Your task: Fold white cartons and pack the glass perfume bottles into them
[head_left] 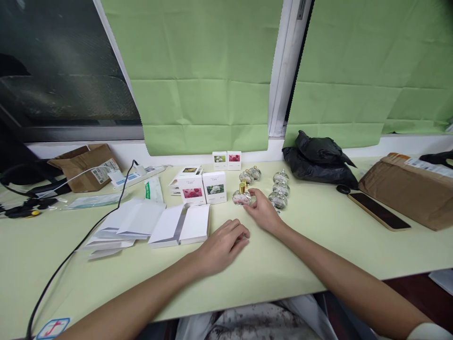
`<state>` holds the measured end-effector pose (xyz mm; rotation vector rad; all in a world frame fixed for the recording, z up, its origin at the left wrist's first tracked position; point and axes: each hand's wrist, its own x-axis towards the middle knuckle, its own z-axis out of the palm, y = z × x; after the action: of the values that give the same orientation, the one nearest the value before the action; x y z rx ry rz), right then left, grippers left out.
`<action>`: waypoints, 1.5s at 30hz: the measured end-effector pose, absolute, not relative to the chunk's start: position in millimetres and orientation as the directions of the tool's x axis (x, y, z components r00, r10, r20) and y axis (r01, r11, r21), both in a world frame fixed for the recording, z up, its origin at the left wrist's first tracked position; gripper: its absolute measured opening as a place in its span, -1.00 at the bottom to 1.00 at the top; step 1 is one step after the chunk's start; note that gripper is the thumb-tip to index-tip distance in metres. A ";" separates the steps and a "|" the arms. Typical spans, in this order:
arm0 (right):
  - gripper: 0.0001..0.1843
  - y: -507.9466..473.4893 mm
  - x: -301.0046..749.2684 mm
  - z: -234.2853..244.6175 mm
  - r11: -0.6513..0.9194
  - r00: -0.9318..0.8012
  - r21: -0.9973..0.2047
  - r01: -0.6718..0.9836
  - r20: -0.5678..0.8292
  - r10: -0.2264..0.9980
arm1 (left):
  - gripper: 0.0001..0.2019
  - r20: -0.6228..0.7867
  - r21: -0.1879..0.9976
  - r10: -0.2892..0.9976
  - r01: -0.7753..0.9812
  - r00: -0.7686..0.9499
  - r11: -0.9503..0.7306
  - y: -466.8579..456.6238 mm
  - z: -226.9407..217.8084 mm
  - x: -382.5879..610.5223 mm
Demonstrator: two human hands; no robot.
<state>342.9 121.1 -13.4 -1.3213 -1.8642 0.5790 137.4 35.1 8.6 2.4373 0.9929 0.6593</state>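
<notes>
My right hand (262, 211) grips a small round glass perfume bottle (241, 197) with a gold cap, thumb and fingers at its right side. The bottle stands upright on the table. Resting on the tabletop nearer me, my left hand (223, 246) has its fingers loosely curled together, and nothing shows in it. Just left of the bottle, two upright white boxes carry a pink flower picture (193, 193) and a white flower picture (213, 189). Flat white boxes (194, 223) lie beside my left hand. Several glass bottles with rounded stoppers (281, 189) stand right of my right hand.
Two more glass bottles (249, 174) and two small picture boxes (227, 161) stand behind. White folded cartons (134, 218), a black cable (81, 242) and a brown box (90, 167) are at left. A black bag (320, 163), phone (378, 210) and brown parcel (406, 189) lie right.
</notes>
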 end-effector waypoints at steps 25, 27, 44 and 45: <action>-0.56 121.4 470.7 -1.5 0.373 -0.145 -0.517 0.771 0.428 0.892 | -0.82 0.265 0.555 0.731 0.520 0.629 -0.649 34.3 8.7 137.0; -0.58 122.3 472.5 -1.5 0.356 -0.147 -0.522 0.775 0.400 0.905 | -0.82 0.255 0.554 0.736 0.529 0.627 -0.643 34.3 9.2 137.1; -0.64 101.5 443.1 -1.2 0.575 -0.150 -0.527 0.625 0.642 0.752 | -0.70 0.260 0.651 0.823 0.538 0.505 -0.536 32.4 3.4 136.7; -0.66 96.9 435.9 -2.4 0.605 -0.198 -0.529 0.595 0.633 0.748 | -0.65 0.252 0.666 0.842 0.547 0.476 -0.508 32.2 3.1 137.2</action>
<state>435.9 96.9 -2.4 -1.0751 -1.8949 0.2059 137.2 32.2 3.1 2.2226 1.1490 0.7783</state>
